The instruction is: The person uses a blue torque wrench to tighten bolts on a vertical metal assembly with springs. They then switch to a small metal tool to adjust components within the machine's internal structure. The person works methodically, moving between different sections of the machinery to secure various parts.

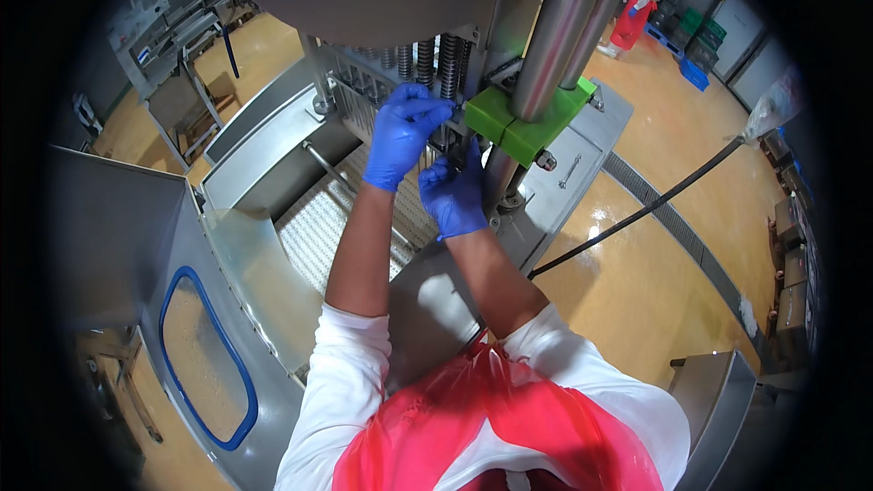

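Head view had both gloved hands up among the machine's springs (435,59). The left hand (403,132) pinched a small dark part at the green block (509,123); the right hand (455,195), just below, was curled on something the picture hid. Judged from there, slick gloves could let that part slip and drop onto the mesh belt (314,227), and fingers between the coils risked a nip.
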`<control>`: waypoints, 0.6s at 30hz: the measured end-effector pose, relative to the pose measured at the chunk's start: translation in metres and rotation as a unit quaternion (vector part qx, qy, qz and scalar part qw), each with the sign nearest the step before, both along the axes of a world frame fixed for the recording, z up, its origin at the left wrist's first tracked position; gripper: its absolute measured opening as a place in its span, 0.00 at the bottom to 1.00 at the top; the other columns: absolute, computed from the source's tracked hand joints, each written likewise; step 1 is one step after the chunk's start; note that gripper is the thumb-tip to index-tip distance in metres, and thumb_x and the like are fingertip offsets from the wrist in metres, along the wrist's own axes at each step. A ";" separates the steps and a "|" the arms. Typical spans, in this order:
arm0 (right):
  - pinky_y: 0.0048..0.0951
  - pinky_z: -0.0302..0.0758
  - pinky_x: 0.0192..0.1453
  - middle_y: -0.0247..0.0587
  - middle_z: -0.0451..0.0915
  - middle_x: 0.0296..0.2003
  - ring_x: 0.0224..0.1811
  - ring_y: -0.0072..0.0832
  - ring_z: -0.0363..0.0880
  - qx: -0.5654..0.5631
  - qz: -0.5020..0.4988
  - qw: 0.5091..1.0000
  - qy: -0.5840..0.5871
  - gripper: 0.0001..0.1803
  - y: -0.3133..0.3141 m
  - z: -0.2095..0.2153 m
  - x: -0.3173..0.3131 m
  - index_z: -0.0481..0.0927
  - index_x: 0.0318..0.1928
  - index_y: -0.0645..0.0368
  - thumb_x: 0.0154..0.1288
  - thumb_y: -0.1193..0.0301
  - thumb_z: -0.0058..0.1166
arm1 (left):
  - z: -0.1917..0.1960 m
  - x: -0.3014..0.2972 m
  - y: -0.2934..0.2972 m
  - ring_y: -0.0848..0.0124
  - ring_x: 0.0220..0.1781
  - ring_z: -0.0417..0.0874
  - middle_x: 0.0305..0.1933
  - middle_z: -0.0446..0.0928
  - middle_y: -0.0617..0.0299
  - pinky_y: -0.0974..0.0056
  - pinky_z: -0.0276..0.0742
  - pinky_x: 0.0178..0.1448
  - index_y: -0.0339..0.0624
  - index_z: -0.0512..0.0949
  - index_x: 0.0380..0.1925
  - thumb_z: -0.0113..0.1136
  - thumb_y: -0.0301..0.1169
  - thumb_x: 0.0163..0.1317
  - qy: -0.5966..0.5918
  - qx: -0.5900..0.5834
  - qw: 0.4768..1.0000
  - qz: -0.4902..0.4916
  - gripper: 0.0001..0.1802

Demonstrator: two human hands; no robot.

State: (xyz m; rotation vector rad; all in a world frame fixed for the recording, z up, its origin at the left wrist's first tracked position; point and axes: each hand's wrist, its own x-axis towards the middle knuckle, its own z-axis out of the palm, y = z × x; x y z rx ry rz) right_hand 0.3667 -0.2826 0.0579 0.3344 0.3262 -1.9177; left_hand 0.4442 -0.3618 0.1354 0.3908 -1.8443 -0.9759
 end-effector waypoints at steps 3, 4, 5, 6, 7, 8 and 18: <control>0.23 0.66 0.23 0.28 0.69 0.17 0.16 0.19 0.66 0.022 0.016 0.999 -0.031 0.25 0.002 0.005 0.001 0.75 0.32 0.49 0.66 0.40 0.59 | -0.001 0.002 -0.011 0.66 0.46 0.80 0.43 0.79 0.57 0.65 0.76 0.53 0.42 0.90 0.38 0.73 0.32 0.56 -0.007 0.002 1.000 -0.021 0.10; 0.23 0.66 0.22 0.27 0.69 0.16 0.15 0.19 0.66 0.020 0.015 0.999 -0.031 0.26 0.002 0.007 0.000 0.75 0.31 0.49 0.66 0.40 0.59 | -0.002 0.003 -0.014 0.66 0.46 0.80 0.43 0.79 0.57 0.65 0.75 0.53 0.42 0.90 0.38 0.73 0.32 0.57 -0.009 -0.002 1.000 -0.026 0.10; 0.23 0.65 0.22 0.27 0.68 0.16 0.14 0.19 0.65 0.017 0.013 0.999 -0.031 0.27 0.001 0.009 -0.001 0.74 0.29 0.50 0.66 0.39 0.59 | -0.003 0.004 -0.016 0.66 0.46 0.80 0.43 0.79 0.57 0.65 0.75 0.53 0.41 0.90 0.39 0.72 0.32 0.57 -0.008 0.000 0.999 -0.032 0.11; 0.23 0.65 0.21 0.27 0.68 0.15 0.14 0.19 0.65 0.013 0.011 0.999 -0.031 0.28 0.003 0.009 -0.001 0.74 0.28 0.51 0.65 0.39 0.59 | -0.004 0.004 -0.019 0.66 0.46 0.80 0.43 0.79 0.57 0.65 0.75 0.54 0.41 0.90 0.39 0.72 0.32 0.58 -0.007 0.001 0.999 -0.040 0.11; 0.23 0.65 0.21 0.27 0.68 0.15 0.14 0.19 0.65 0.000 0.022 0.999 -0.030 0.29 0.002 0.003 -0.006 0.74 0.27 0.51 0.65 0.39 0.59 | 0.000 -0.001 -0.021 0.67 0.47 0.80 0.42 0.79 0.57 0.64 0.74 0.54 0.41 0.90 0.40 0.71 0.32 0.58 -0.003 -0.004 0.999 -0.053 0.11; 0.23 0.65 0.21 0.27 0.68 0.15 0.14 0.19 0.65 -0.014 0.032 0.999 -0.027 0.30 0.003 -0.006 -0.009 0.73 0.26 0.52 0.65 0.38 0.59 | 0.001 -0.001 -0.019 0.67 0.48 0.79 0.43 0.79 0.57 0.64 0.73 0.56 0.38 0.89 0.40 0.70 0.31 0.59 -0.016 -0.003 0.998 -0.057 0.11; 0.20 0.66 0.23 0.28 0.70 0.17 0.16 0.17 0.66 0.035 0.002 0.999 -0.034 0.29 0.004 0.008 0.001 0.70 0.24 0.48 0.65 0.39 0.60 | 0.007 0.000 -0.004 0.70 0.44 0.79 0.38 0.80 0.60 0.67 0.74 0.51 0.35 0.89 0.39 0.70 0.26 0.57 0.006 0.043 0.998 -0.040 0.10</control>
